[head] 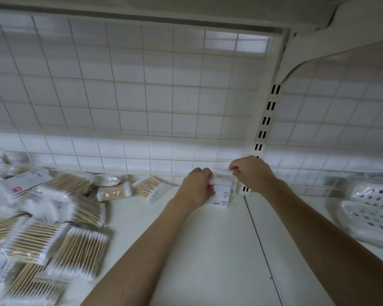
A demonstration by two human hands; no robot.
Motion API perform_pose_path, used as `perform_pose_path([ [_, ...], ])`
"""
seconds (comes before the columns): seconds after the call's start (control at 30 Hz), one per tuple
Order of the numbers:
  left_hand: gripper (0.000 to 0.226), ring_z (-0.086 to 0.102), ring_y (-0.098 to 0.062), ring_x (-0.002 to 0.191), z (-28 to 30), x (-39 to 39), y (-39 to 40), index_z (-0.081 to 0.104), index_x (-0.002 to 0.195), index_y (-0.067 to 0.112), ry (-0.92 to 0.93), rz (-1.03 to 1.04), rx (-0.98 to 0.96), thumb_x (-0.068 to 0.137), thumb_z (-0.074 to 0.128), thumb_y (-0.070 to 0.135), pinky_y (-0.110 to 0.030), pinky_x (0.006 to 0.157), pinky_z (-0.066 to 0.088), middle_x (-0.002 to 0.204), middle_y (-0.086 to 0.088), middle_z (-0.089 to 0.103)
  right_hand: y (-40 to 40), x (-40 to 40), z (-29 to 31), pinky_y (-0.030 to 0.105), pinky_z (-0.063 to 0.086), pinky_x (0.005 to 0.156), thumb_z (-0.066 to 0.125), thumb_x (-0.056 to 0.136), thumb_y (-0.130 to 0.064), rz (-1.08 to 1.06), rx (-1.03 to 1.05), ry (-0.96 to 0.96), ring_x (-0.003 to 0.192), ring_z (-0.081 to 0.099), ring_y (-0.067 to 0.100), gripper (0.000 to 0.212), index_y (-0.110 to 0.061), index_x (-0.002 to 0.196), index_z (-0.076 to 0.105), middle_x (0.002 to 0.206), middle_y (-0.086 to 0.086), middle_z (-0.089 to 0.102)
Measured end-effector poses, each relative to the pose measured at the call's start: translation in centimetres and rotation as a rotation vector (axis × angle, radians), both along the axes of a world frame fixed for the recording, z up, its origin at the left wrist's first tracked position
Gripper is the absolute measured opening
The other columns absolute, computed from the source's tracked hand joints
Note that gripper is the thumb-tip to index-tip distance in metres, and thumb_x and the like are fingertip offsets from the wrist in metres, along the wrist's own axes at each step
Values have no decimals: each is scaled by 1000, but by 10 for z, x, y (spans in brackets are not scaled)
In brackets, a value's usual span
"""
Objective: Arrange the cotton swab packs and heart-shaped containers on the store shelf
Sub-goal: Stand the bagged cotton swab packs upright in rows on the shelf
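Both of my hands are at the back right corner of the white shelf (208,250), by the slotted upright. My left hand (197,186) grips the left side of a white cotton swab pack (222,195) that stands on edge there. My right hand (250,171) pinches the top of another swab pack (222,171) just behind it. A loose heap of cotton swab packs (42,217) with wooden sticks covers the left of the shelf. A clear container (110,180) lies at the back of the heap; whether it is heart-shaped I cannot tell.
A wire grid panel (142,96) backs the shelf. The slotted upright (263,129) divides it from the neighbouring shelf, where clear perforated plastic trays (372,213) lie at the right. Another shelf hangs overhead.
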State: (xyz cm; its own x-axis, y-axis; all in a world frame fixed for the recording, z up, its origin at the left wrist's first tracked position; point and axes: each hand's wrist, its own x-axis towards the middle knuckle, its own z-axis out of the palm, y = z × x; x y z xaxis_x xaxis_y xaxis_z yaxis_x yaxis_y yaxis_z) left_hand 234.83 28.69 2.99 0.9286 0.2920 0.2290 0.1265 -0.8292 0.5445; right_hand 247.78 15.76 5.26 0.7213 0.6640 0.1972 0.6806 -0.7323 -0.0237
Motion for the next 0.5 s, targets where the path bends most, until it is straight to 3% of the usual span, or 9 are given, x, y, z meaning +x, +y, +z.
perform_pose_path([
  [0.13,37,54,-28,102,0,20,-7,49,118,5,-2,-4,10,84,61,10,-28,80,41,116,-13,54,-4,1,0,33,52,82,40,95,-15,18,22,-9,98,61,20,33,-29,113,65,111,-3,66],
  [0.27,47,55,-27,95,-3,25,-9,42,121,6,-37,6,-77,81,66,7,-25,73,41,121,-11,48,-6,3,3,33,50,86,39,91,-6,39,-30,45,105,58,21,44,-31,119,62,121,-4,63],
  [0.4,66,58,-29,97,-3,26,-8,37,131,10,-37,7,-130,76,73,10,-29,80,47,132,-8,35,-9,-1,8,32,46,92,36,94,-10,84,-14,102,111,56,19,40,-23,122,61,125,-4,62],
  [0.5,80,58,-29,101,-2,29,-8,27,140,11,-23,-2,-136,75,74,10,-30,84,46,136,-9,36,-12,-6,10,33,46,93,34,95,-15,105,-6,106,109,57,20,38,-18,120,62,121,-2,64],
])
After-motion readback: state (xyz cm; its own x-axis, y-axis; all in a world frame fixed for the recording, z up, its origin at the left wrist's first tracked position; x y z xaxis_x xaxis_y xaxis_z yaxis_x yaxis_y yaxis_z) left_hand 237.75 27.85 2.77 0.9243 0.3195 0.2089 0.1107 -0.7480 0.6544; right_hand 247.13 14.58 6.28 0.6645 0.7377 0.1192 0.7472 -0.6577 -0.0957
